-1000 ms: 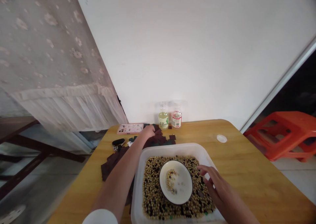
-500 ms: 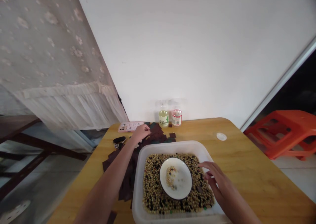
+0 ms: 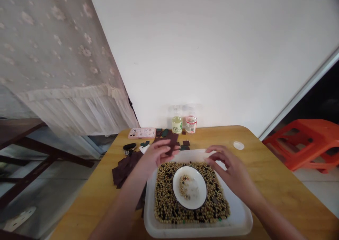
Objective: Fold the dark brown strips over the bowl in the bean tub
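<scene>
A white plastic tub (image 3: pixel 238 219) full of mixed tan and dark beans sits on the wooden table, with a white bowl (image 3: pixel 189 187) holding a few beans resting in its middle. Above the tub's far rim my left hand (image 3: pixel 156 154) grips a dark brown square piece (image 3: pixel 171 142). My right hand (image 3: pixel 230 164) hovers over the tub's far right corner, fingers curled toward the left hand, and I cannot make out anything in them. More dark brown and green pieces (image 3: pixel 126 165) lie scattered left of the tub.
Two small bottles (image 3: pixel 183 123) stand at the wall. A pink phone (image 3: pixel 142 133), a black key fob (image 3: pixel 129 146) and a white lid (image 3: pixel 238 145) lie on the table (image 3: pixel 275 183). An orange stool (image 3: pixel 304 141) stands at the right, a lace curtain (image 3: pixel 58 60) at the left.
My left hand has come back from the pile near the phone with a dark piece, now over the tub's far rim. My right hand has lifted off the beans toward it.
</scene>
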`<state>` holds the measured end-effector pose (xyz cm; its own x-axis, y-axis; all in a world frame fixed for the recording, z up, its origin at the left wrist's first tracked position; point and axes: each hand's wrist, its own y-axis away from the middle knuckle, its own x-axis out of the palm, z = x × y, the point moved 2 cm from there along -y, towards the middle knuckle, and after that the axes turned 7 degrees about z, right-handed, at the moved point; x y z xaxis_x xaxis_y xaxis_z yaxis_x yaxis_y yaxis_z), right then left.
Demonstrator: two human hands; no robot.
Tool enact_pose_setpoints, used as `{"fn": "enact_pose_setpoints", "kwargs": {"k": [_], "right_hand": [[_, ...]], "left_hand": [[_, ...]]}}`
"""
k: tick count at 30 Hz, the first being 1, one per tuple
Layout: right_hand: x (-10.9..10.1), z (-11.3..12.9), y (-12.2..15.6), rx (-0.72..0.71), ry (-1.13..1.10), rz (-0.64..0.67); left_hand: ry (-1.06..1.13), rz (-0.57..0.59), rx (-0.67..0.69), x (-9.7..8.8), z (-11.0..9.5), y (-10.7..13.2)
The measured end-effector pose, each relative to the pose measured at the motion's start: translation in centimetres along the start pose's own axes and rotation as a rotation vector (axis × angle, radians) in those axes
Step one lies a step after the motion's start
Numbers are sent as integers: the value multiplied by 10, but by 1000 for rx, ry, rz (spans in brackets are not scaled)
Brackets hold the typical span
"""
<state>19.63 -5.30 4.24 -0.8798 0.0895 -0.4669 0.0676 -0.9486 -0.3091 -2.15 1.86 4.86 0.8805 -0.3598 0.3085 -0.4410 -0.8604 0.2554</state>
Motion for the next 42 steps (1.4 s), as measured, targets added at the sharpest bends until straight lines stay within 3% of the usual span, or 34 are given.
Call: {"fn": "enact_pose_setpoints", "kwargs": {"k": [5, 9, 14, 24, 42], "right_hand": [[16, 5, -17, -252, 83, 26], [30, -4, -14, -315, 116, 119], [31, -15, -9, -266, 111, 82], [36, -17, -5, -299, 70, 239], [35, -17, -6, -308, 128, 220]], "left_hand": [[85, 175, -184, 27, 45, -5], [103, 202, -269, 31, 59, -4], [142, 226, -311, 29, 58, -2], [160, 387, -341, 31, 61, -2], [127, 289, -351, 32, 59, -2]]}}
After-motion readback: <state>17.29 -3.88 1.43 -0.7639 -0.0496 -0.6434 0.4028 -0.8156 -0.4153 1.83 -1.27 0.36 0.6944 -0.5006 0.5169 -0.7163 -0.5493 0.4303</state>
